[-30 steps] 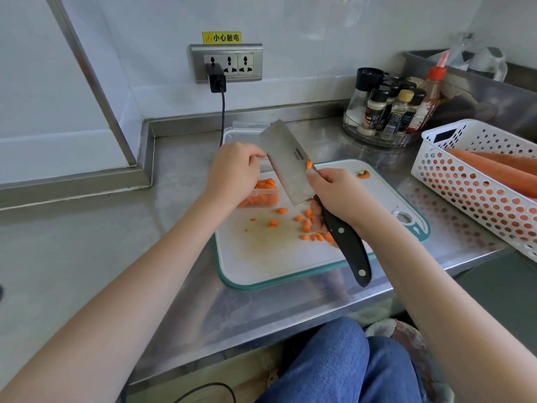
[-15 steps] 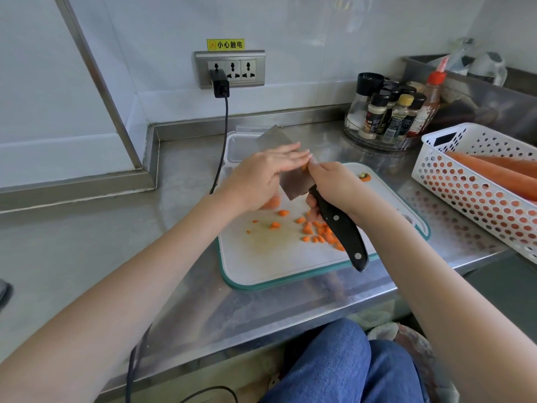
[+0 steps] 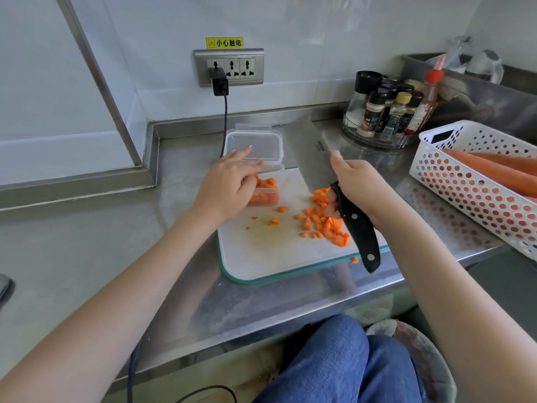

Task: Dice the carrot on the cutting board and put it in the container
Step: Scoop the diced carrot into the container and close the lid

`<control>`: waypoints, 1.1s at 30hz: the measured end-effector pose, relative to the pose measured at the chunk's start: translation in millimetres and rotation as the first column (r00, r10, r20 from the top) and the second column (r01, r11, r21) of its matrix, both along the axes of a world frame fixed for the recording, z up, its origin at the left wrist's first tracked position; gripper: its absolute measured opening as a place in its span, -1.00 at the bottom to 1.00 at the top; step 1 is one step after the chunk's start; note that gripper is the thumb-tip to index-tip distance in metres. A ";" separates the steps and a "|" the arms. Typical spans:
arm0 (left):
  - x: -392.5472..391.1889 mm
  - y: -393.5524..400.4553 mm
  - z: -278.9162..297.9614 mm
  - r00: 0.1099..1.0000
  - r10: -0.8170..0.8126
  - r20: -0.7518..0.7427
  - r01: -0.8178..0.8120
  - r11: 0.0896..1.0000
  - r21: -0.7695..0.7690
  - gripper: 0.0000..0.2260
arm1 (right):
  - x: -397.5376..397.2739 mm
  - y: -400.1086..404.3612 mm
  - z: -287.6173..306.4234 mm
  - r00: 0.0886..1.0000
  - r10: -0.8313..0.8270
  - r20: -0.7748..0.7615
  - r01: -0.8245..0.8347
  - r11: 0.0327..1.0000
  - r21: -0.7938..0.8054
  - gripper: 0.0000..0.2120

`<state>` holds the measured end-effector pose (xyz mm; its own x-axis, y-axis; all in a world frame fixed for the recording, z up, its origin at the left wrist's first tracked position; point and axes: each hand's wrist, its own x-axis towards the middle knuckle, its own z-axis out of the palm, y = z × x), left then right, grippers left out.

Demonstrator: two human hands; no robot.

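Observation:
A white cutting board (image 3: 261, 257) with a teal rim lies on the steel counter. A heap of diced carrot (image 3: 325, 219) sits on its right half, with a few stray bits toward the middle. At the board's back left stands a clear container (image 3: 266, 197) holding carrot dice. My left hand (image 3: 229, 184) hovers at the container's left rim with its fingers stretched out, holding nothing. My right hand (image 3: 357, 181) grips the black handle of a cleaver (image 3: 359, 231). Its blurred blade (image 3: 305, 158) stands upright just behind the carrot heap.
The container's clear lid (image 3: 255, 142) lies behind it. A white perforated basket (image 3: 465, 196) with whole carrots stands at the right, a spice rack (image 3: 383, 112) at the back right. A black cable (image 3: 225, 120) hangs from the wall socket. One carrot bit (image 3: 354, 260) rests on the board's front rim.
My left hand has come off the cleaver blade and moved left to the container. The cleaver has swung right and down toward the carrot heap.

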<state>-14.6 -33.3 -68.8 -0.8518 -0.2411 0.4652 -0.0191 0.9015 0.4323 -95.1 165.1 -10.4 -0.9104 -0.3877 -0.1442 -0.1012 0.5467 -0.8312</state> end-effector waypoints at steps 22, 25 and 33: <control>-24.0 108.7 -23.8 0.960 -0.025 0.277 0.082 0.977 -0.195 -0.24 | -44.6 69.4 -12.3 0.987 -0.133 0.090 0.132 0.991 0.025 -0.57; -22.8 124.0 -28.7 0.942 -0.080 0.326 0.158 0.963 -0.219 -0.11 | -52.5 62.9 -17.3 0.987 -0.122 0.106 0.122 0.992 0.002 -0.54; -42.0 115.6 -29.8 0.903 0.022 0.429 0.034 0.992 -0.123 -0.14 | -56.3 58.9 -36.8 0.980 -0.096 0.172 0.097 0.995 0.003 -0.61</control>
<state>-56.7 82.3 -98.6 -0.9765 -0.2001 0.0805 -0.1721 0.9479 0.2682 -151.4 224.0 -47.2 -0.9055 -0.3002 -0.3000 0.0968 0.5422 -0.8347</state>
